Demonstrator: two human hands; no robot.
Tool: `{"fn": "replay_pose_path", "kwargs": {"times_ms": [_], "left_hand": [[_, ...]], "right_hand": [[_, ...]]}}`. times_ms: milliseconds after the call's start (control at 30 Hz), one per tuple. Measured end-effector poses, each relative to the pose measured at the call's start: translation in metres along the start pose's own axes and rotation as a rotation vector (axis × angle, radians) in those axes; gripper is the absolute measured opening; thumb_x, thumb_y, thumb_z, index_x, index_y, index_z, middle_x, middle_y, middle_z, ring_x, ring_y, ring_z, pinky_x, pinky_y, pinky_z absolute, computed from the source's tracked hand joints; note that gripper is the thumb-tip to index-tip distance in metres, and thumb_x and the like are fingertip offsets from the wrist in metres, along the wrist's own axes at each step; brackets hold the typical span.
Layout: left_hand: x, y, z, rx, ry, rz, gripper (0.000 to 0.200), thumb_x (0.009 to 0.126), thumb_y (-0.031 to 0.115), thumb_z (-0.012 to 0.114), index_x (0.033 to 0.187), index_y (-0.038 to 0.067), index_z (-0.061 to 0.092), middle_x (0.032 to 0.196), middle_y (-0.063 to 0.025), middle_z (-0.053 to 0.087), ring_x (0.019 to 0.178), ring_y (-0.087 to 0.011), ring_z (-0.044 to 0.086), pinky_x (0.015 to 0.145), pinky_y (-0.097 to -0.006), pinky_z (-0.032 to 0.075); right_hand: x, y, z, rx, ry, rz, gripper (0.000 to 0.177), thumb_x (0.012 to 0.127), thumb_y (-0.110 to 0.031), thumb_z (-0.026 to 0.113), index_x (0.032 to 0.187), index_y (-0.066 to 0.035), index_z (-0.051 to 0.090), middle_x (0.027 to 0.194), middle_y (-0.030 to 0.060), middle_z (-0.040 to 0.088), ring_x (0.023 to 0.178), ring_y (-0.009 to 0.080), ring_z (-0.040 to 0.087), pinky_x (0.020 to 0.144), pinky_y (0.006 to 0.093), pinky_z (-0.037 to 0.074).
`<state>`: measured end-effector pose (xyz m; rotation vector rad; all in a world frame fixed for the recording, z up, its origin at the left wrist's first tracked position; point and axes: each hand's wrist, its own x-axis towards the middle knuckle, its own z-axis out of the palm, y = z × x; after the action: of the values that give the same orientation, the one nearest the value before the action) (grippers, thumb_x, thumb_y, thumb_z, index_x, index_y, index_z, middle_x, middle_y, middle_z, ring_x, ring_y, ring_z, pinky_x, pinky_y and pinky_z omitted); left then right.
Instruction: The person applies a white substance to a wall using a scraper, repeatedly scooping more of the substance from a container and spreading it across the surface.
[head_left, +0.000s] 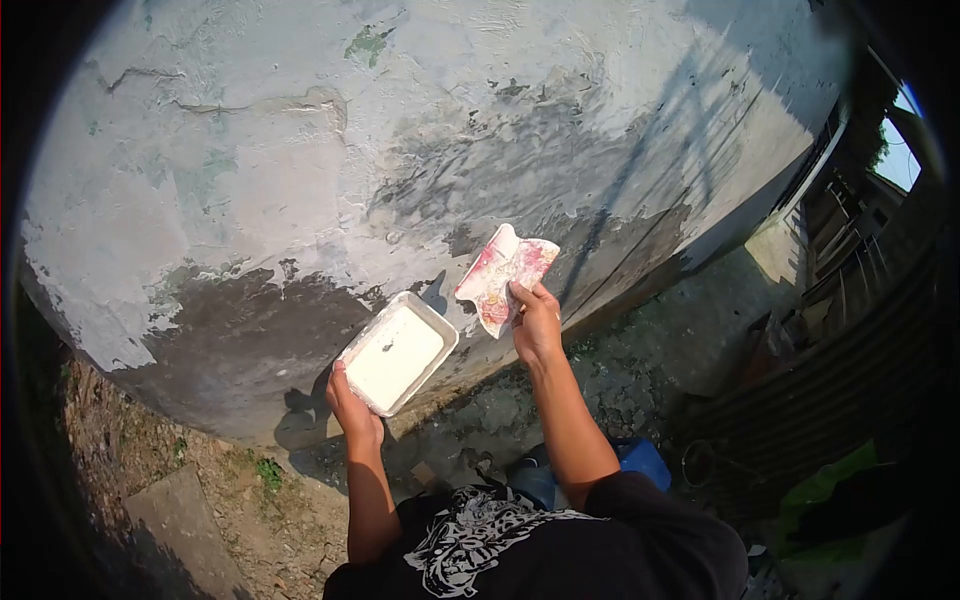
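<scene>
My left hand (352,405) is closed on the lower left edge of a rectangular white tub (452,338), which is tilted and holds a smooth cream-white paste (395,355) with a small dark speck in it. To the right of the tub, my right hand (537,322) pinches a flat putty spreader (507,272) with curved, notched edges. Its face is white, smeared with pink and red. Both are held up in front of a wall (270,170) with patchy white coating, peeling edges and bare grey areas.
Dry earth with rubble (270,500) lies at the lower left, beside a flat slab (185,525). A blue container (645,462) stands by my right elbow. Corrugated sheets (780,430) and a green leaf (825,495) are at the right.
</scene>
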<state>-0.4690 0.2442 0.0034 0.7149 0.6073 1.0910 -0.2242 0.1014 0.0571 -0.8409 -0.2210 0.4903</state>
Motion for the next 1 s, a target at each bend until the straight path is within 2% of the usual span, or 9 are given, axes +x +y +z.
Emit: {"fn": "replay_pose_path", "kwargs": {"times_ms": [233, 400, 500, 700, 767, 833, 900, 933, 1000], "left_hand": [[-0.005, -0.02, 0.024, 0.093, -0.15, -0.054, 0.039, 0.107, 0.031, 0.05, 0.118, -0.005, 0.061, 0.111, -0.0107, 0.066, 0.102, -0.0175, 0.063, 0.089, -0.0328, 0.049], [-0.012, -0.017, 0.02, 0.163, -0.215, 0.014, 0.036, 0.107, 0.025, 0.049, 0.121, -0.006, 0.062, 0.11, -0.0093, 0.068, 0.1, -0.014, 0.062, 0.089, -0.0292, 0.048], [-0.012, -0.01, 0.017, 0.231, -0.225, 0.093, 0.035, 0.107, 0.023, 0.049, 0.121, -0.007, 0.062, 0.107, -0.0089, 0.069, 0.099, -0.0124, 0.062, 0.089, -0.028, 0.047], [-0.009, 0.005, 0.013, 0.205, -0.238, 0.171, 0.034, 0.107, 0.021, 0.049, 0.12, -0.007, 0.062, 0.105, -0.0084, 0.07, 0.098, -0.0114, 0.062, 0.086, -0.0271, 0.048], [-0.009, 0.007, 0.009, 0.288, -0.238, 0.222, 0.04, 0.108, 0.024, 0.047, 0.126, -0.009, 0.06, 0.113, -0.0137, 0.068, 0.103, -0.0156, 0.063, 0.093, -0.03, 0.048], [-0.007, 0.007, 0.008, 0.266, -0.219, 0.233, 0.038, 0.108, 0.023, 0.048, 0.123, -0.008, 0.061, 0.111, -0.0121, 0.069, 0.101, -0.014, 0.063, 0.09, -0.029, 0.048], [-0.008, 0.009, 0.006, 0.244, -0.203, 0.24, 0.036, 0.107, 0.023, 0.05, 0.121, -0.008, 0.062, 0.108, -0.0104, 0.07, 0.099, -0.0125, 0.063, 0.088, -0.0279, 0.048], [-0.008, 0.012, 0.007, 0.255, -0.211, 0.242, 0.039, 0.108, 0.025, 0.047, 0.122, -0.008, 0.062, 0.11, -0.0121, 0.069, 0.1, -0.0143, 0.063, 0.09, -0.0294, 0.048], [-0.007, 0.014, 0.006, 0.263, -0.215, 0.244, 0.043, 0.108, 0.028, 0.045, 0.123, -0.009, 0.061, 0.113, -0.0137, 0.068, 0.102, -0.0162, 0.063, 0.092, -0.0308, 0.049]], "right_hand": [[-0.061, -0.065, 0.006, -0.27, -0.104, -0.17, 0.026, 0.094, -0.001, 0.065, 0.12, 0.003, 0.065, 0.11, 0.0096, 0.073, 0.097, 0.0148, 0.069, 0.09, 0.0323, 0.054], [-0.082, -0.066, 0.019, -0.483, -0.322, -0.198, 0.025, 0.095, -0.003, 0.067, 0.119, 0.004, 0.064, 0.104, 0.0084, 0.072, 0.092, 0.0138, 0.068, 0.077, 0.0296, 0.057], [-0.088, -0.059, 0.037, -0.493, -0.406, -0.066, 0.028, 0.092, -0.003, 0.071, 0.119, 0.004, 0.064, 0.102, 0.0081, 0.073, 0.083, 0.0116, 0.069, 0.075, 0.0303, 0.058], [-0.068, -0.031, 0.047, -0.536, -0.415, 0.033, 0.026, 0.093, 0.002, 0.066, 0.118, 0.004, 0.061, 0.108, 0.011, 0.072, 0.094, 0.0115, 0.066, 0.081, 0.0284, 0.053], [-0.071, -0.028, 0.054, -0.56, -0.372, -0.129, 0.026, 0.093, 0.003, 0.065, 0.118, 0.004, 0.06, 0.105, 0.0102, 0.072, 0.093, 0.0123, 0.066, 0.082, 0.0298, 0.053], [-0.075, -0.035, 0.056, -0.622, -0.407, -0.183, 0.022, 0.092, 0.004, 0.066, 0.114, 0.002, 0.063, 0.103, 0.0124, 0.074, 0.091, 0.0156, 0.068, 0.083, 0.031, 0.053], [-0.078, -0.049, 0.061, -1.138, -0.678, -0.535, 0.015, 0.091, 0.003, 0.069, 0.105, 0.0, 0.066, 0.098, 0.0108, 0.072, 0.09, 0.015, 0.066, 0.081, 0.03, 0.051], [-0.08, -0.053, 0.068, -1.158, -0.76, -0.596, 0.014, 0.087, 0.006, 0.069, 0.099, 0.0, 0.068, 0.094, 0.0136, 0.07, 0.087, 0.0251, 0.068, 0.079, 0.0346, 0.052], [-0.091, -0.056, 0.08, -1.312, -0.835, -0.666, 0.02, 0.083, 0.007, 0.067, 0.1, -0.002, 0.069, 0.095, 0.0135, 0.07, 0.09, 0.03, 0.066, 0.08, 0.0375, 0.051]]}}
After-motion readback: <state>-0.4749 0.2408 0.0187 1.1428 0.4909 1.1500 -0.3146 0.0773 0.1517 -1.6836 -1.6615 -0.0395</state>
